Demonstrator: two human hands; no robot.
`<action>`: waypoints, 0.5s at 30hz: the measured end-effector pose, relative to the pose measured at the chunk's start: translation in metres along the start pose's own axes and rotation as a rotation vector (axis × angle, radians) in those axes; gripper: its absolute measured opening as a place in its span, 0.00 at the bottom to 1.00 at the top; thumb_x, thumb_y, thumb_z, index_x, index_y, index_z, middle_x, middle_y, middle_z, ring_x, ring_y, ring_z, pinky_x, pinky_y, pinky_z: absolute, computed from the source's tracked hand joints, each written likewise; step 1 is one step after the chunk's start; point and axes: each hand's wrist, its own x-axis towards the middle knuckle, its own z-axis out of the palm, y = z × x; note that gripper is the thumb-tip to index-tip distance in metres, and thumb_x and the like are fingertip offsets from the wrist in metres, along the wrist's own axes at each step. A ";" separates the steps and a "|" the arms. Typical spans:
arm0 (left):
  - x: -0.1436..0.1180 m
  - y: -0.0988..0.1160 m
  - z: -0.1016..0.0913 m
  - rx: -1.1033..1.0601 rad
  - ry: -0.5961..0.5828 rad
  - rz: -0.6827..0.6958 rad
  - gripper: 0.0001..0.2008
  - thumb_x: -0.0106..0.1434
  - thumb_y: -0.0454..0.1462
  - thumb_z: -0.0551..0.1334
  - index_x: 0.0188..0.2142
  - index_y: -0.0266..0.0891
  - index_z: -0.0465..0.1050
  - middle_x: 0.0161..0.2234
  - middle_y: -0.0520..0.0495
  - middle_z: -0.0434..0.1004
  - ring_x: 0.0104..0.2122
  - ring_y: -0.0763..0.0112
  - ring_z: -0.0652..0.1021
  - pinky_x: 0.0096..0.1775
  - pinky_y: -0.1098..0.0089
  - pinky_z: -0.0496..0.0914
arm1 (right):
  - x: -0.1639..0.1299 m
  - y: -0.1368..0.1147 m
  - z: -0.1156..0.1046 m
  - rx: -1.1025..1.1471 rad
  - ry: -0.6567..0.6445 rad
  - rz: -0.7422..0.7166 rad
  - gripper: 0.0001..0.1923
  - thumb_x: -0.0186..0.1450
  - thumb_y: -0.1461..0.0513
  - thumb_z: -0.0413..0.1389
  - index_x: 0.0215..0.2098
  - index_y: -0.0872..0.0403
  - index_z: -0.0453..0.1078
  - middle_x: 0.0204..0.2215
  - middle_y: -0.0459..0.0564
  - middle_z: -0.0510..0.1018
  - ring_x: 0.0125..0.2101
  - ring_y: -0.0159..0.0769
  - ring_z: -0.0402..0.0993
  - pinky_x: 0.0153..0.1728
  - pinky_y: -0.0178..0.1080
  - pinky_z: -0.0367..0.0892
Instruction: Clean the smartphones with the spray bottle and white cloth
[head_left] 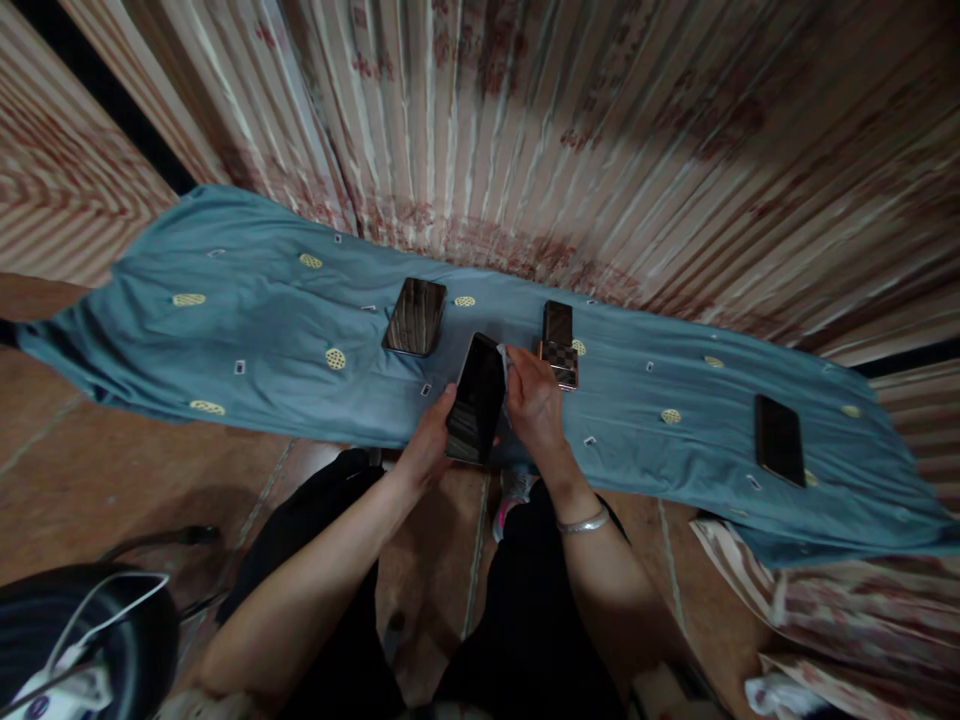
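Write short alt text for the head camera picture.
Two hands hold a dark phone over a blue cloth: left hand grips its edge, right hand touches the other side. Three more phones lie on the cloth.

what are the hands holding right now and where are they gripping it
The left hand holds a dark phone by its left edge, near the lower end. The right hand touches its right edge, pinching something small and pale.
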 end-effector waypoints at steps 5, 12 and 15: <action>0.004 0.005 -0.003 -0.048 -0.007 -0.001 0.21 0.72 0.45 0.51 0.52 0.35 0.76 0.39 0.41 0.85 0.41 0.58 0.84 0.44 0.59 0.79 | -0.005 -0.008 0.002 0.008 -0.062 -0.010 0.20 0.72 0.65 0.43 0.53 0.55 0.74 0.46 0.57 0.81 0.50 0.43 0.75 0.56 0.49 0.69; 0.002 0.006 -0.003 -0.057 -0.049 -0.017 0.22 0.72 0.45 0.51 0.55 0.36 0.74 0.42 0.39 0.84 0.41 0.57 0.84 0.44 0.56 0.79 | -0.001 -0.001 0.003 0.049 -0.022 0.022 0.20 0.72 0.64 0.43 0.54 0.56 0.73 0.48 0.59 0.81 0.50 0.44 0.76 0.56 0.50 0.68; 0.001 0.007 -0.002 -0.062 -0.049 -0.023 0.22 0.72 0.45 0.51 0.55 0.36 0.74 0.41 0.39 0.84 0.40 0.58 0.84 0.44 0.55 0.79 | -0.002 0.001 0.003 0.047 -0.019 0.004 0.20 0.72 0.64 0.43 0.54 0.55 0.73 0.48 0.57 0.81 0.50 0.43 0.76 0.55 0.49 0.69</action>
